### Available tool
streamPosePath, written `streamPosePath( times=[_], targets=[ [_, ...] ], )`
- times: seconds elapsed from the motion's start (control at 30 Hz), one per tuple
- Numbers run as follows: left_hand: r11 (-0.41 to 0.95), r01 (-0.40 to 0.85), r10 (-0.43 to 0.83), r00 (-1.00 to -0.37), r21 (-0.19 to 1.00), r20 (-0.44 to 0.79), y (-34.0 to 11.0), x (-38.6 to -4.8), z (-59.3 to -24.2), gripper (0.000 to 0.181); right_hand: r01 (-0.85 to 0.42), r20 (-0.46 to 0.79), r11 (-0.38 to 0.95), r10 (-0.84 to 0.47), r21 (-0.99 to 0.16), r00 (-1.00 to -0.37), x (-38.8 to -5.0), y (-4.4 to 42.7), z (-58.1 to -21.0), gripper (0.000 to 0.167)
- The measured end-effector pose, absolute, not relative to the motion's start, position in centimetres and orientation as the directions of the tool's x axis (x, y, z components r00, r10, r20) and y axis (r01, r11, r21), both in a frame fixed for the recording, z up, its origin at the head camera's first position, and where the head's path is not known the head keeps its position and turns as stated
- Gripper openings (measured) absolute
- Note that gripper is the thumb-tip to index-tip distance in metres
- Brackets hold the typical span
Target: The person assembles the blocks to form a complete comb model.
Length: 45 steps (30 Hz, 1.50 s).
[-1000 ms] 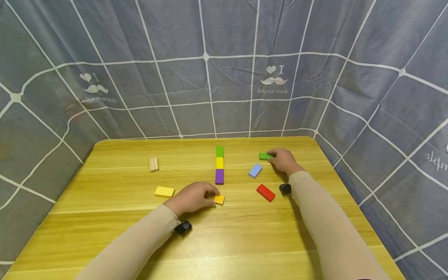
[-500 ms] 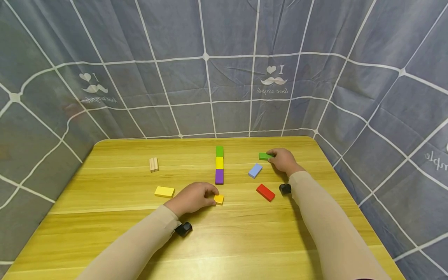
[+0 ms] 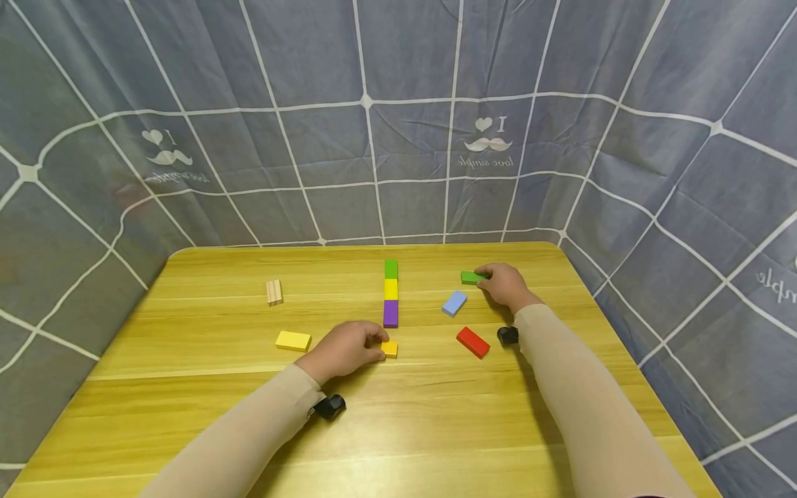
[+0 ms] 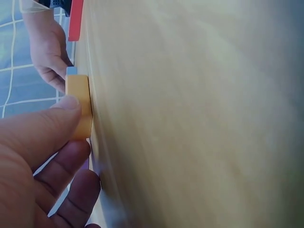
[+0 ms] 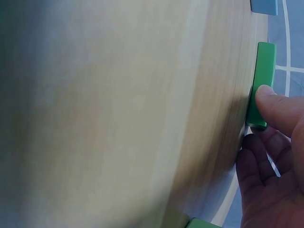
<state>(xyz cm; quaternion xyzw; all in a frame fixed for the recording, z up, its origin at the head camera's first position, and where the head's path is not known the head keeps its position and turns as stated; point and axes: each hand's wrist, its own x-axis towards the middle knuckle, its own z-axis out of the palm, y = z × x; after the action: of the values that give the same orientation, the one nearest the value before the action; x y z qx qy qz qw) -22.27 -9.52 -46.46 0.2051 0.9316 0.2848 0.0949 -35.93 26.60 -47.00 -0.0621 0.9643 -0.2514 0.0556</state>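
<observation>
Pinching an orange block [image 3: 390,349] between thumb and fingers of the left hand [image 3: 346,349], near and apart from the purple end of a purple, yellow and green block row [image 3: 390,290] on a wood-grain desk [image 3: 436,429]. Pinching also, with the fingers of the right hand [image 3: 506,285], the right end of a green block [image 3: 471,277], beyond a light-blue block [image 3: 454,303] and a red block [image 3: 473,343]. Pictured with a yellow block [image 3: 292,341] and a plain wooden block [image 3: 274,292] farther left, before a gray-blue curtain [image 3: 407,145].
</observation>
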Motion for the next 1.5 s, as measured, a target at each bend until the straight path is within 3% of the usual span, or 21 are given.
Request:
streamPosePath(
  times=[1.5],
  targets=[
    [0.803, 0.275, 0.327, -0.945, 0.528, -0.006, -8.5, -23.7, -47.3, 0.018, -0.087, -0.083, 0.868, -0.145, -0.489, -0.986, -35.8, 26.5, -46.9, 0.041]
  ],
)
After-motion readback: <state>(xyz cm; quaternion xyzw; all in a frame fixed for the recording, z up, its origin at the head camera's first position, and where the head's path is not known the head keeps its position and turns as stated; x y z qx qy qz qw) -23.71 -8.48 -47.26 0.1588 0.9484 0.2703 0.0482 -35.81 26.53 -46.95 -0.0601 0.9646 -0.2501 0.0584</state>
